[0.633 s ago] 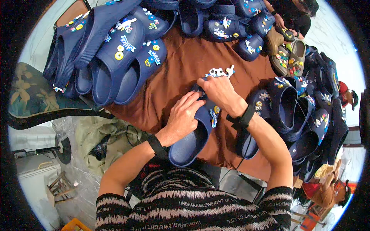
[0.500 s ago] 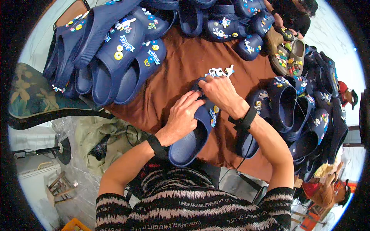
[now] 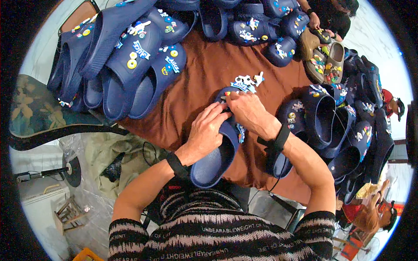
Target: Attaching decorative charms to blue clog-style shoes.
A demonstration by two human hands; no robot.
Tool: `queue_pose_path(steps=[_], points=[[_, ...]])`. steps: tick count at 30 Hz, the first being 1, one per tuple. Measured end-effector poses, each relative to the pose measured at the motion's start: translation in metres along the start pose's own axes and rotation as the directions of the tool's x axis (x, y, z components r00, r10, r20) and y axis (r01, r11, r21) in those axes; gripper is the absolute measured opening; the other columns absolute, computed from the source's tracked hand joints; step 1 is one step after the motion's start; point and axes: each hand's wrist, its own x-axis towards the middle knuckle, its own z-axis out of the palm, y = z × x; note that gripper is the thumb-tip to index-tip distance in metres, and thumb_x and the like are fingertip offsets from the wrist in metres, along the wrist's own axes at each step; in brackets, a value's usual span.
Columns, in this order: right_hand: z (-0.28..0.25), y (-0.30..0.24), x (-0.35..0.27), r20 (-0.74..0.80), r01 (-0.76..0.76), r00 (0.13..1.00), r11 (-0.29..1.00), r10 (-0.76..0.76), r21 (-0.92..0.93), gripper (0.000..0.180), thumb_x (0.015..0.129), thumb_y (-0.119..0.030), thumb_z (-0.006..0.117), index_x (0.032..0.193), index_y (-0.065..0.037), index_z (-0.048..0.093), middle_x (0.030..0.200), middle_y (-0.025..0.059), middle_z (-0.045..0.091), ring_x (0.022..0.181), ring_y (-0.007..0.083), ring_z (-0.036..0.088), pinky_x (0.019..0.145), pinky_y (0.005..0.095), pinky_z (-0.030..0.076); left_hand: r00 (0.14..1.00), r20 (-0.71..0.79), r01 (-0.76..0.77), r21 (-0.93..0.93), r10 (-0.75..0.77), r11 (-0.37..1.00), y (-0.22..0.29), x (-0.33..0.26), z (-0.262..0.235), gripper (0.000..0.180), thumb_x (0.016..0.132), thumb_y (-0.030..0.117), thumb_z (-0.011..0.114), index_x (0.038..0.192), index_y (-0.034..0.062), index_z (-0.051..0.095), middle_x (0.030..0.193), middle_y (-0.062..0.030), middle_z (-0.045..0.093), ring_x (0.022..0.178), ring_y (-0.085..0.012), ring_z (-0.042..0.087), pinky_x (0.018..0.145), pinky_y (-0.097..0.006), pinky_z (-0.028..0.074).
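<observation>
A navy-blue clog [image 3: 213,163] lies on the brown cloth right in front of me, its heel toward me. My left hand [image 3: 207,128] grips its upper, the fingers laid across the top and partly over the opening. At the clog's toe, my right hand [image 3: 248,111] pinches with thumb and forefinger at a small red-and-yellow charm [image 3: 227,94]. Whether the charm's stem sits in a hole is hidden by my fingers. A blue-and-white charm [image 3: 241,133] shows on the clog's right side. Just past the toe lie several loose white and blue charms [image 3: 247,82].
Navy clogs with charms are piled at the left [image 3: 126,65], along the back and at the right [image 3: 322,122]. Brown clogs [image 3: 325,65] stand at the back right, near another person's hand [image 3: 314,21]. A patterned chair [image 3: 48,104] stands at the left of the cloth-covered table [image 3: 204,65].
My right hand has shifted slightly down and right, uncovering the clog's toe and the small red-and-yellow charm at my fingertips. The left hand stays on the clog.
</observation>
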Motion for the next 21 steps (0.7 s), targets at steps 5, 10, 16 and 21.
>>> queue_pose_path(steps=[5, 10, 16, 21], points=[[0.002, 0.003, 0.001, 0.063, -0.075, 0.996, 0.992, 0.069, 0.097, 0.015, 0.085, -0.011, 0.062, 0.093, -0.003, 0.072, 0.099, 0.0166, 0.069, 0.091, 0.0313, 0.070, 0.079, 0.0435, 0.056, 1.000, -0.012, 0.003, 0.001, -0.003, 1.000, 0.000, 0.001, -0.001, 0.052, 0.064, -0.011, 0.054, 0.113, -0.0004, 0.066, 0.135, -0.0192, 0.058, 0.133, -0.0392, 0.048, 0.112, -0.047, 0.040], [0.012, 0.040, -0.017, 0.076, -0.191, 0.975, 0.626, 0.207, 0.756, 0.022, 0.090, -0.008, 0.059, 0.107, 0.000, 0.071, 0.098, 0.0200, 0.071, 0.092, 0.0340, 0.070, 0.081, 0.0416, 0.055, 1.000, 0.009, -0.007, -0.036, 0.007, 0.999, 0.002, 0.001, -0.001, 0.053, 0.065, -0.012, 0.054, 0.115, 0.0010, 0.066, 0.135, -0.0186, 0.058, 0.134, -0.0384, 0.048, 0.112, -0.046, 0.040], [0.017, 0.053, -0.024, 0.013, -0.263, 0.923, 0.605, 0.384, 0.752, 0.019, 0.091, -0.008, 0.060, 0.105, -0.001, 0.071, 0.094, 0.0198, 0.071, 0.091, 0.0328, 0.070, 0.084, 0.0393, 0.054, 0.999, 0.025, 0.025, -0.054, -0.023, 0.998, 0.007, 0.002, -0.006, 0.056, 0.066, -0.011, 0.054, 0.120, 0.0017, 0.063, 0.139, -0.0182, 0.055, 0.135, -0.0384, 0.046, 0.114, -0.045, 0.038], [0.021, 0.035, -0.021, -0.088, -0.223, 0.932, 0.746, 0.352, 0.628, 0.018, 0.090, -0.009, 0.059, 0.102, -0.005, 0.071, 0.098, 0.0193, 0.068, 0.095, 0.0404, 0.066, 0.082, 0.0466, 0.053, 0.999, 0.034, 0.027, -0.040, -0.026, 0.999, 0.006, 0.003, -0.004, 0.059, 0.067, -0.011, 0.054, 0.125, 0.0014, 0.061, 0.143, -0.0185, 0.051, 0.137, -0.0385, 0.044, 0.115, -0.045, 0.036]])
